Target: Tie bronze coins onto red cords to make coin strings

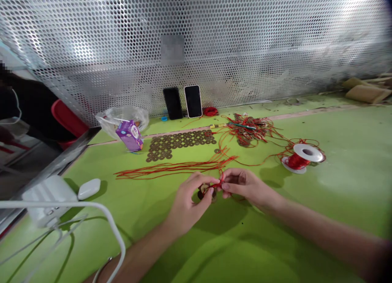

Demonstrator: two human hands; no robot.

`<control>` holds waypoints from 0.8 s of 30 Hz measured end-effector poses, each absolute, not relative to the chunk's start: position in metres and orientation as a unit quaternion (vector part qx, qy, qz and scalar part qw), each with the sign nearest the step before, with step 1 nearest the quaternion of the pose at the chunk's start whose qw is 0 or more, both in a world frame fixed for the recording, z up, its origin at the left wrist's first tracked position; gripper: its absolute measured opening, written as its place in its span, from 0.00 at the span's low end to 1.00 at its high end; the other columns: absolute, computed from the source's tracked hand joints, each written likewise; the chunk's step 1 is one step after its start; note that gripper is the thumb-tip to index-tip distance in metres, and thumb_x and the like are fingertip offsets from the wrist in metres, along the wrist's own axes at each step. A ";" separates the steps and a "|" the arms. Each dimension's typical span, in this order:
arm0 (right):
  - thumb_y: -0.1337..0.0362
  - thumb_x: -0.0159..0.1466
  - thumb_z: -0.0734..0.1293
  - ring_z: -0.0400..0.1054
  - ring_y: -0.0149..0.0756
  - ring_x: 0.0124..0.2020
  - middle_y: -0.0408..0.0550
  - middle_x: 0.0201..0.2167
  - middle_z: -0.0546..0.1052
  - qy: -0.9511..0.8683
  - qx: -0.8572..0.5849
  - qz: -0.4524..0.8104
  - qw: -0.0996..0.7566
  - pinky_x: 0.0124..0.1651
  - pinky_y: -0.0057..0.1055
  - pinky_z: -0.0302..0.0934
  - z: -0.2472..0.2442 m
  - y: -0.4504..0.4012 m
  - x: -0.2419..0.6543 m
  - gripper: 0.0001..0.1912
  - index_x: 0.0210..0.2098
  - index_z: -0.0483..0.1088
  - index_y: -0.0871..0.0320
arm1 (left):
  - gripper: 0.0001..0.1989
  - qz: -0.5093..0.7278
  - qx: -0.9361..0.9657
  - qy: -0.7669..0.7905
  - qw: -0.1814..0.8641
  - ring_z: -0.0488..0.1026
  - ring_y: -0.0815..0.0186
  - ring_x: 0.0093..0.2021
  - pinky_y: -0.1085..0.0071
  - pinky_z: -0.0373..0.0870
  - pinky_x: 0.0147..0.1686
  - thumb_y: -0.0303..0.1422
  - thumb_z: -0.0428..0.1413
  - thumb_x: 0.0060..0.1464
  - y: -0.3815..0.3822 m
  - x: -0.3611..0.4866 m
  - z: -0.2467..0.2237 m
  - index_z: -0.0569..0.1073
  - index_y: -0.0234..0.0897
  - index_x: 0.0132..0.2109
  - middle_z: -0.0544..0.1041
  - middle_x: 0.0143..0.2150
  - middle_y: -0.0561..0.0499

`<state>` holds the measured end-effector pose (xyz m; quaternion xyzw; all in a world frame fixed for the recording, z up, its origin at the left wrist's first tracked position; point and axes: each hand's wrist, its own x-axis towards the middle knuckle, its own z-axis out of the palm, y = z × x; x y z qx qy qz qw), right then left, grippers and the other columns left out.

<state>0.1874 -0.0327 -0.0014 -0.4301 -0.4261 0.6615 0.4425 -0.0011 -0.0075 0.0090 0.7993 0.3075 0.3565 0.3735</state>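
Note:
Between my two hands is a length of red cord (217, 185) with a few brass-coloured round coins (202, 193) on it. My left hand (191, 197) pinches the cord beside the coins, thumb and forefinger closed; its palm partly hides them. Close against it on the right, my right hand (241, 184) pinches the same cord, with a small loop standing up at the fingertips. Just beyond my hands, several cut red cords (165, 167) lie side by side on the green table. Behind those, holed coins (183, 141) are laid out in rows.
A tangled pile of corded coins (248, 130) and a spool of red cord (298, 160) lie to the right. Two phones (193, 101) lean on the perforated metal panel. At left are a purple carton (130, 136), a plastic bag (107, 117), a white charger (50, 197) with cables and an earbud case (89, 189).

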 end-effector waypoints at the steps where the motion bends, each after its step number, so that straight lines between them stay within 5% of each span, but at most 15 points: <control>1: 0.56 0.47 0.77 0.70 0.28 0.24 0.43 0.25 0.75 -0.427 -0.433 0.661 0.440 0.27 0.24 0.59 -0.001 -0.033 0.187 0.19 0.30 0.69 0.60 | 0.10 0.355 0.799 0.307 0.376 0.70 0.67 0.34 0.70 0.66 0.35 0.24 0.51 0.56 -0.007 -0.001 0.009 0.74 0.39 0.42 0.74 0.35 0.50; 11: 0.57 0.53 0.73 0.71 0.31 0.28 0.45 0.26 0.75 -0.534 -0.461 0.524 0.477 0.34 0.28 0.66 -0.005 -0.033 0.190 0.13 0.29 0.70 0.59 | 0.08 0.323 0.788 0.335 0.403 0.70 0.65 0.38 0.69 0.66 0.41 0.30 0.49 0.60 -0.008 -0.001 0.011 0.72 0.40 0.43 0.74 0.36 0.50; 16: 0.66 0.58 0.68 0.72 0.32 0.31 0.48 0.30 0.77 -0.632 -0.441 0.430 0.470 0.37 0.29 0.68 -0.001 -0.038 0.190 0.03 0.32 0.72 0.60 | 0.07 0.301 0.786 0.335 0.424 0.70 0.63 0.41 0.67 0.67 0.43 0.31 0.47 0.61 -0.011 0.001 0.012 0.69 0.39 0.42 0.73 0.39 0.49; 24: 0.73 0.58 0.66 0.71 0.30 0.31 0.47 0.30 0.77 -0.698 -0.414 0.349 0.469 0.36 0.26 0.67 0.000 -0.040 0.191 0.05 0.32 0.71 0.59 | 0.14 0.319 0.824 0.293 0.366 0.63 0.60 0.57 0.60 0.61 0.56 0.31 0.48 0.61 -0.016 -0.002 0.006 0.64 0.41 0.53 0.67 0.53 0.44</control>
